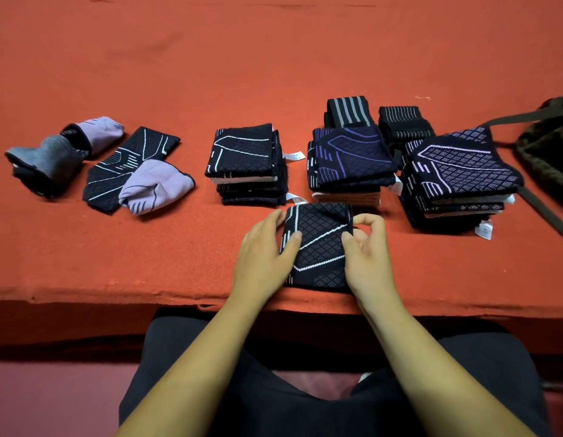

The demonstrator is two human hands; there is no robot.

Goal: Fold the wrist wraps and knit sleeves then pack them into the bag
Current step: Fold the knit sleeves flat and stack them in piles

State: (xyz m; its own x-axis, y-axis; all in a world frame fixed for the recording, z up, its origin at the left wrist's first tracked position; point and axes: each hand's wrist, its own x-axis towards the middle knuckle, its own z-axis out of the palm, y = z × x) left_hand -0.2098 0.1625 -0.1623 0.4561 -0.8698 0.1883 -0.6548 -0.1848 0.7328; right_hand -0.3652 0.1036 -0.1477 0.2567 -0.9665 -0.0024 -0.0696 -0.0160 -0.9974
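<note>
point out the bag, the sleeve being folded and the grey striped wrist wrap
bag (548,152): head view, its dark woven body
sleeve (319,247): head view, middle of its top
wrist wrap (348,110): head view, striped top

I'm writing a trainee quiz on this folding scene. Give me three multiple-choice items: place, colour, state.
1. Where is the bag? A) far right B) far left C) on the lap
2. What colour is the table cover? A) green B) orange-red C) white
3. The sleeve gripped by the left hand and right hand is A) folded flat B) balled up C) in the bag
Answers: A, it lies at the right edge; B, the cloth is orange-red; A, it lies flat and doubled.
</note>
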